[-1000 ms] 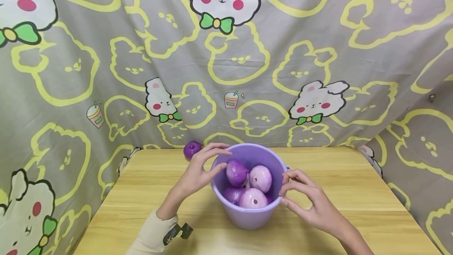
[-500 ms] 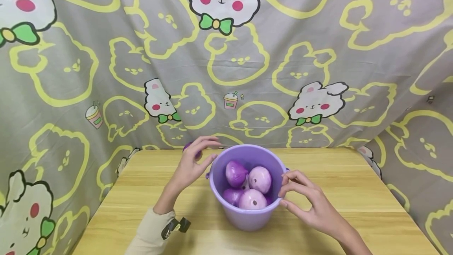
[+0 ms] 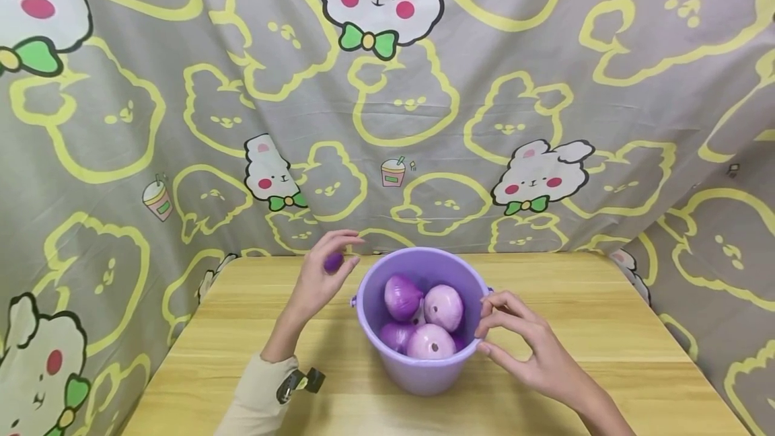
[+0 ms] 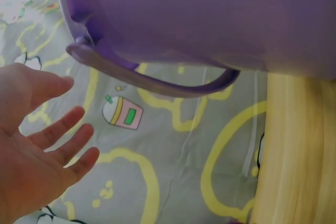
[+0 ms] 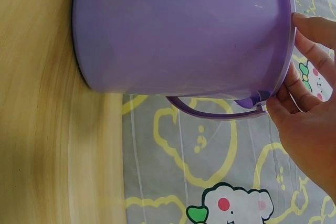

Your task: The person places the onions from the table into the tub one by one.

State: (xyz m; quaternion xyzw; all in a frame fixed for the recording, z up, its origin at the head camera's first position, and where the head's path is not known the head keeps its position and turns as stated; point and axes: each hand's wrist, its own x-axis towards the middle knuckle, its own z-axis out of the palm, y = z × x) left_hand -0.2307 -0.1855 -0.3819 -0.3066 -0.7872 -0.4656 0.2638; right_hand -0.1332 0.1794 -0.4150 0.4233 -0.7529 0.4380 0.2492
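Observation:
A purple bucket [image 3: 418, 375] stands upright in the middle of the table with several purple onions [image 3: 430, 342] inside, some pale-skinned and some darker. My right hand [image 3: 533, 345] holds the bucket's rim at its right side; the right wrist view shows the fingertips [image 5: 287, 95] on that rim. Left of the bucket and apart from it, my left hand [image 3: 317, 281] is raised, fingers loosely bent and nothing held. Behind it, partly hidden, one more purple onion [image 3: 333, 262] shows between thumb and fingers. The bucket's handle [image 4: 173, 88] hangs down on the far side.
A wooden table [image 3: 242, 328] carries everything. Its back edge meets a grey curtain [image 3: 418, 120] printed with yellow outlines and white rabbits, which also hangs at both sides. A small black device [image 3: 301, 382] is strapped at the left wrist over a light sleeve [image 3: 257, 399].
My left hand has left the bucket's left rim and moved leftward, now in front of the lone onion. The right hand and the bucket have barely shifted.

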